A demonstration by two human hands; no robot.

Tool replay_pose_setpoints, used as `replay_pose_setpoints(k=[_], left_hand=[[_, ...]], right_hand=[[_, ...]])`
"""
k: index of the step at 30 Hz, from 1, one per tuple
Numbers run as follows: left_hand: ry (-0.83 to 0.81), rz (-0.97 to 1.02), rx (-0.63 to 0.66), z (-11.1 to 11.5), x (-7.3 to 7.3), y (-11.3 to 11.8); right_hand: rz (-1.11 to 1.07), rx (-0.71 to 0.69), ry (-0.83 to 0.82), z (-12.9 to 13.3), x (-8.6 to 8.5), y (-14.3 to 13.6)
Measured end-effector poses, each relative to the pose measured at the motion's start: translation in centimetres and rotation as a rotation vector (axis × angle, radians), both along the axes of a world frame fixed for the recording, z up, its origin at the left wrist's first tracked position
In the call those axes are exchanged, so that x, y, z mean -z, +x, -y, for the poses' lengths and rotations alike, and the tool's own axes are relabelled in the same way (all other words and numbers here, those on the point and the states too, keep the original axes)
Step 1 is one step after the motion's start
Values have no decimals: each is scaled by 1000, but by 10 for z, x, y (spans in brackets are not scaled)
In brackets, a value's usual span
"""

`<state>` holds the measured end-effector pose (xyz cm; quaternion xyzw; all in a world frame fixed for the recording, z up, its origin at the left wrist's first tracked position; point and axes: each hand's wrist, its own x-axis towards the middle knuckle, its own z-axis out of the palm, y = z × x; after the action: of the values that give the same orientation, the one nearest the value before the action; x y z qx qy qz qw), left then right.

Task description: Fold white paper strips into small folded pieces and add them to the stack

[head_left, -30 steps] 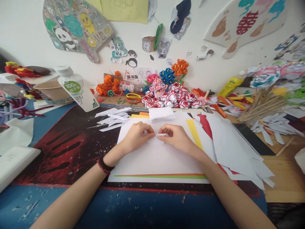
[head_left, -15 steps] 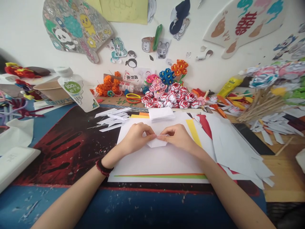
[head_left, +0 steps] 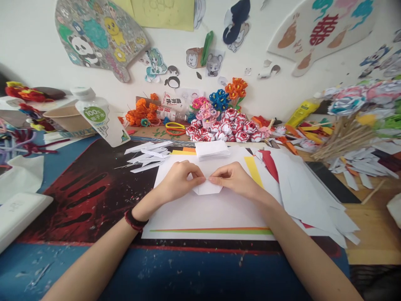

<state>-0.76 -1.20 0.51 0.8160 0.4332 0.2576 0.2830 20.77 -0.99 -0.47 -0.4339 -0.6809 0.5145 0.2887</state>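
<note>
A small folded piece of white paper [head_left: 207, 188] lies on a large white sheet [head_left: 206, 211] at the middle of the table. My left hand [head_left: 178, 180] pinches its upper left edge, thumb and forefinger pressed together. My right hand [head_left: 234, 178] pinches the upper right edge, the fingertips of both hands almost meeting. A dark beaded bracelet [head_left: 134, 219] sits on my left wrist. Just beyond my hands rests a stack of white square papers [head_left: 212, 149].
Cut white strips [head_left: 147, 155] lie to the left, a tilted bottle [head_left: 100, 117] behind them. Paper flowers [head_left: 225, 125] and scissors [head_left: 174, 127] line the wall. Red, yellow and white sheets [head_left: 297, 188] overlap on the right, with wooden sticks [head_left: 344, 140] beyond. A white box [head_left: 19, 213] sits far left.
The paper piece has been turned down flat, showing a wider folded shape below my fingers. My fingertips have drawn closer together along its top edge.
</note>
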Motion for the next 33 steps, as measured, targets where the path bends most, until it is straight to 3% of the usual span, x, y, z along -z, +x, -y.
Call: replay_pose_setpoints(k=[14, 33], left_hand=[[2, 78, 15, 1, -6, -1], [-52, 79, 46, -4, -10, -8]], right_hand=[[-46, 73, -61, -1, -2, 4], [42, 31, 48, -1, -6, 9]])
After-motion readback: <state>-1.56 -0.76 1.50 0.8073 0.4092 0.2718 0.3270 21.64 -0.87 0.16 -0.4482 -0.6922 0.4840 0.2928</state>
